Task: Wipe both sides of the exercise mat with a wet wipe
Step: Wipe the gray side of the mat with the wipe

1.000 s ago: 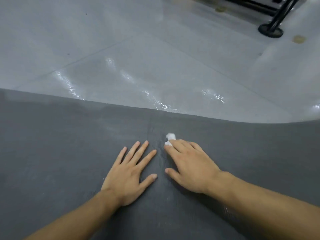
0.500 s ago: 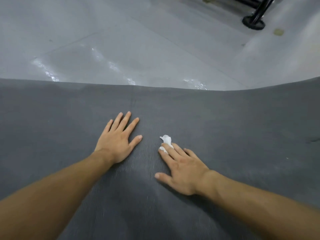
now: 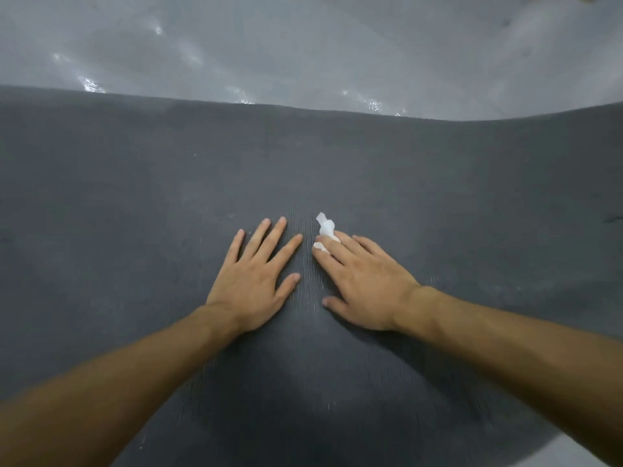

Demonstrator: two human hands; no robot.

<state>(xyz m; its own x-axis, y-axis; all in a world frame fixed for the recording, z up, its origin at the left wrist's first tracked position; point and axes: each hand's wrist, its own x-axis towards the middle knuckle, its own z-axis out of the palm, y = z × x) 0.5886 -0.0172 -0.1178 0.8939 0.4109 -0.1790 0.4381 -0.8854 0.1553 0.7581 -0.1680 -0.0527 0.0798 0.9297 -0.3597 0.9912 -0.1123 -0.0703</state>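
Note:
A dark grey exercise mat (image 3: 135, 197) lies flat on the floor and fills most of the view. My left hand (image 3: 254, 278) rests flat on it near the middle, fingers straight and spread. Just to its right, my right hand (image 3: 362, 281) lies flat too and presses a small crumpled white wet wipe (image 3: 325, 230) against the mat with straight fingers. Most of the wipe is hidden under the fingers; a twisted end sticks out beyond the fingertips.
Glossy grey floor (image 3: 303, 45) with light reflections runs beyond the mat's far edge. A strip of the same floor shows at the bottom right corner (image 3: 573, 456).
My left hand has moved right and closer to the right hand. The right hand with the wipe has slid a little forward. My head has tilted down, so the black stand has left the view.

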